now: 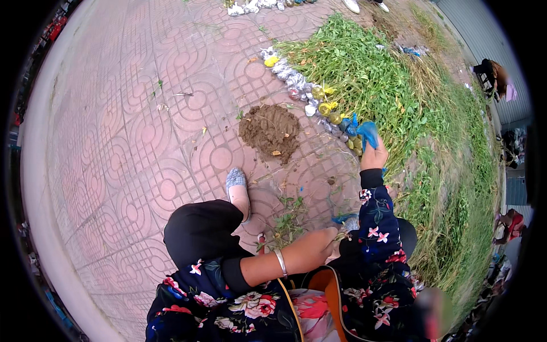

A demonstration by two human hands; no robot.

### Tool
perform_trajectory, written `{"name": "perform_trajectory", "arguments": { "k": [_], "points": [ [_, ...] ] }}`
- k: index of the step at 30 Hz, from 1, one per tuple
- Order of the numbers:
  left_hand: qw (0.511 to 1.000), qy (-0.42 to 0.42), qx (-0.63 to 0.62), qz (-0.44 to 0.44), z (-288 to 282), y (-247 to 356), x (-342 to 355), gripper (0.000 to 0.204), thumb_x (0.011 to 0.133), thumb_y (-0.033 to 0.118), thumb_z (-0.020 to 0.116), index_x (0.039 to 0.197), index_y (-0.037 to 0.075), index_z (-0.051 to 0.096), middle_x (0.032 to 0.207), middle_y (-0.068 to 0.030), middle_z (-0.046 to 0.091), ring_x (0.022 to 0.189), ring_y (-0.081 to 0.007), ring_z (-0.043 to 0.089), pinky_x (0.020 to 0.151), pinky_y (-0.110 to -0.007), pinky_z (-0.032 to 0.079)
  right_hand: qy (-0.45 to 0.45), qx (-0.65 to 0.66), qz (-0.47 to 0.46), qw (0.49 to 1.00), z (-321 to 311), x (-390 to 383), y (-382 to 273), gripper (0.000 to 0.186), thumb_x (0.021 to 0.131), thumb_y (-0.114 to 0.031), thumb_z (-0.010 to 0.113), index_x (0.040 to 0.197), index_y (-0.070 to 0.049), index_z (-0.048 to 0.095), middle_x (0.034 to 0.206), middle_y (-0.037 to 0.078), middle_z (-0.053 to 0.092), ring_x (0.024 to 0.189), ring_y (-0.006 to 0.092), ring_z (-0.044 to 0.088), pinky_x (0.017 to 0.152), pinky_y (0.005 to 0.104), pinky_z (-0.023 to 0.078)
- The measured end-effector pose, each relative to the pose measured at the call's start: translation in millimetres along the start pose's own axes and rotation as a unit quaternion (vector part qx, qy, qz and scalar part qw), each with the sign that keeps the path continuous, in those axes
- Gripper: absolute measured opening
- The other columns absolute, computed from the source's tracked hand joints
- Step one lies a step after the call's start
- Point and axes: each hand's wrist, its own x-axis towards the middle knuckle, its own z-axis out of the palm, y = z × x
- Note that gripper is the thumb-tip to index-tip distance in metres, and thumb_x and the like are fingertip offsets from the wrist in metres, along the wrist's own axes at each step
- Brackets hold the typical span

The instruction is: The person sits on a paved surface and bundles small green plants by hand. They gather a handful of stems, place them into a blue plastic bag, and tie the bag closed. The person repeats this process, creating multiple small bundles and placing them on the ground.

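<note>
My right hand reaches forward at the near end of a row of small plastic-wrapped bundles. Its fingers are closed on a blue plastic bag, which stands up above them. The nearest bundles in the row are wrapped in blue, yellow and clear plastic. Across my lap lies my left forearm, with a silver bangle at the wrist. My left hand has its fingers curled together; what they hold, if anything, cannot be made out. Just beyond its fingertips are blue and clear plastic pieces.
A mound of damp brown soil sits on the patterned paving. Cut green plants lie heaped along the right. Loose weeds lie beside my shoe. Farther off are another person's shoes and more wrapped bundles.
</note>
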Motion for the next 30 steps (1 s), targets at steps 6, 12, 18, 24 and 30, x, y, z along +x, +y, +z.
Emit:
{"name": "perform_trajectory", "arguments": {
  "k": [6, 12, 18, 24, 30],
  "points": [
    [0.997, -0.047, -0.038, -0.052, 1.1, 11.6, -11.0, 0.018, 0.085, 0.016, 0.045, 0.088, 0.0, 0.039, 0.07, -0.0245, 0.05, 0.07, -0.0428, 0.05, 0.062, -0.045, 0.04, -0.14, -0.179, -0.03, 0.973, 76.0, -34.9, 63.2, 0.031, 0.074, 0.004, 0.049, 0.103, -0.004, 0.058, 0.099, 0.016, 0.06, 0.093, 0.0268, 0.057, 0.081, 0.0314, 0.043],
    [0.991, 0.002, -0.1, -0.084, -14.7, 6.0, -15.4, 0.017, 0.085, 0.014, 0.047, 0.09, 0.001, 0.037, 0.067, -0.0222, 0.048, 0.065, -0.0405, 0.05, 0.059, -0.044, 0.04, -0.18, -0.207, -0.006, 0.961, 134.3, -52.4, 96.4, 0.029, 0.073, -0.002, 0.052, 0.101, -0.007, 0.059, 0.1, 0.015, 0.059, 0.091, 0.0324, 0.056, 0.079, 0.0358, 0.044],
    [0.987, 0.032, -0.103, -0.121, -33.1, 1.6, -15.0, 0.019, 0.084, 0.016, 0.05, 0.085, 0.002, 0.037, 0.064, -0.0216, 0.046, 0.063, -0.0393, 0.05, 0.056, -0.042, 0.04, -0.264, -0.193, -0.058, 0.943, 193.1, -56.4, 105.6, 0.03, 0.071, -0.001, 0.053, 0.1, -0.009, 0.059, 0.106, 0.012, 0.056, 0.099, 0.0309, 0.051, 0.084, 0.0368, 0.042],
    [0.98, 0.059, -0.126, -0.139, -42.3, -3.0, -15.1, 0.018, 0.084, 0.013, 0.047, 0.09, -0.001, 0.037, 0.069, -0.0233, 0.05, 0.068, -0.0409, 0.052, 0.06, -0.044, 0.042, -0.438, -0.332, -0.073, 0.832, 207.1, -80.3, 113.3, 0.036, 0.067, -0.002, 0.06, 0.101, -0.012, 0.059, 0.123, 0.009, 0.045, 0.116, 0.0295, 0.038, 0.093, 0.0384, 0.035],
    [0.98, 0.073, -0.125, -0.135, -42.3, -8.9, -18.1, 0.019, 0.083, 0.012, 0.049, 0.088, -0.002, 0.037, 0.069, -0.0229, 0.05, 0.067, -0.0405, 0.051, 0.059, -0.044, 0.042, -0.46, -0.34, -0.135, 0.809, 200.3, -87.0, 128.2, 0.038, 0.067, -0.011, 0.063, 0.104, -0.009, 0.057, 0.124, 0.013, 0.042, 0.118, 0.0323, 0.035, 0.095, 0.0391, 0.032]
  ]
}}
